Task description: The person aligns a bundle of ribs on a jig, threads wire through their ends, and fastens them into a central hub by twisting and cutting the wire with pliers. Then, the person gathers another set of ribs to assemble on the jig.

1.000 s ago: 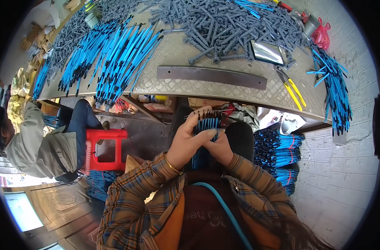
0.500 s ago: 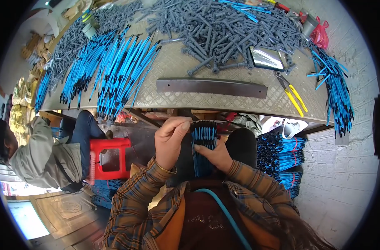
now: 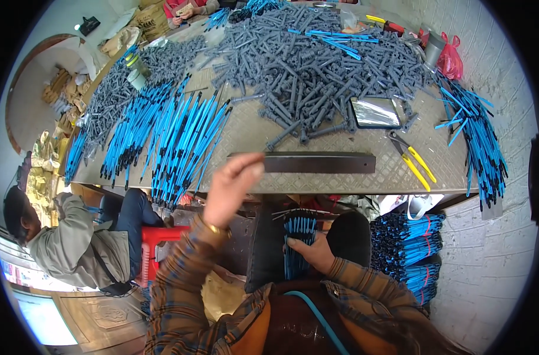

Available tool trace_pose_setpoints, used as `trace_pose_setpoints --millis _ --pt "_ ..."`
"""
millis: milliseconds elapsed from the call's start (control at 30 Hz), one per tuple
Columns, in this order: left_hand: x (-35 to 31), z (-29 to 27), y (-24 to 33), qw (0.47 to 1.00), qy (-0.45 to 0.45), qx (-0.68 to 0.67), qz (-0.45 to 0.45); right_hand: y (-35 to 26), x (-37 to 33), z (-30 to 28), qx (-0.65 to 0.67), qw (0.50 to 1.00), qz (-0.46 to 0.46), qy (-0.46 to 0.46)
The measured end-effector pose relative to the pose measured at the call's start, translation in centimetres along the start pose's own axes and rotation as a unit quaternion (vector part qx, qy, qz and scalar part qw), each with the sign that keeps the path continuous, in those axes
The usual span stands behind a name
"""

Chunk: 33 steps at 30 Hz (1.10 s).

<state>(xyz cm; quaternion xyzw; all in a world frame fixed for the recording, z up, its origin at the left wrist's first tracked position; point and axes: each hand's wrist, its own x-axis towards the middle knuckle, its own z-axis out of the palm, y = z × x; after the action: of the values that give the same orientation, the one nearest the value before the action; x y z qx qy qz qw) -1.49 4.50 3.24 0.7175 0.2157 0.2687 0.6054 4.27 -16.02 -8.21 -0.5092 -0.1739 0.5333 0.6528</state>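
Note:
Upright between my knees, a bundle of thin blue rods with black tips (image 3: pixel 300 226) is gripped by my right hand (image 3: pixel 315 251), its thumb lying across the front. A thin strand (image 3: pixel 308 211) crosses behind the bundle's top. My left hand (image 3: pixel 234 186) is raised at the table's front edge, apart from the bundle. Motion smears its fingers, so I cannot make out whether anything is in them. Just beyond it on the table lies a dark flat bar (image 3: pixel 319 163), partly hidden by that hand.
Grey ribbed plugs (image 3: pixel 305 77) are heaped across the table (image 3: pixel 245 133). Loose blue rods (image 3: pixel 189 142) lie left, more (image 3: pixel 479 148) at the right edge. Yellow-handled pliers (image 3: pixel 412 161) and a phone-like slab (image 3: pixel 374 112) lie right. Tied bundles (image 3: pixel 420 254) stack below. A person (image 3: pixel 95 236) sits left.
My left hand has moved away from the bundle's top, up and left toward the table edge. The right hand still holds the bundle. The view has tilted up, showing more of the table's far side.

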Motion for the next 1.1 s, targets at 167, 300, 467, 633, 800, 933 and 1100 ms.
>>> trace_pose_setpoints --millis 167,300,467,633,800,933,1100 --pt "14.0 -1.7 0.0 0.977 -0.024 0.210 0.038 -1.0 0.2 -0.5 0.014 1.000 0.007 -0.018" --pt "20.4 0.1 -0.4 0.947 -0.011 0.320 0.005 -1.8 0.6 -1.4 0.034 0.999 0.025 -0.006" --pt "23.8 3.8 -2.6 0.801 0.022 0.500 0.327 -1.3 1.4 -2.5 0.023 1.000 0.005 -0.020" --pt "23.6 5.0 -2.4 0.813 0.022 0.493 0.309 -1.9 0.9 -2.8 0.055 0.998 0.006 -0.017" --pt "18.2 3.0 1.5 0.988 -0.076 0.112 0.068 -0.9 0.8 -3.3 0.021 0.999 -0.021 -0.030" --pt "9.5 1.8 3.6 0.977 -0.172 -0.106 -0.070 -1.0 0.7 -3.1 0.010 1.000 0.017 -0.012" --pt "1.5 -0.2 0.3 0.931 -0.194 -0.206 -0.231 -1.1 1.0 -1.8 0.007 0.999 0.037 -0.038"
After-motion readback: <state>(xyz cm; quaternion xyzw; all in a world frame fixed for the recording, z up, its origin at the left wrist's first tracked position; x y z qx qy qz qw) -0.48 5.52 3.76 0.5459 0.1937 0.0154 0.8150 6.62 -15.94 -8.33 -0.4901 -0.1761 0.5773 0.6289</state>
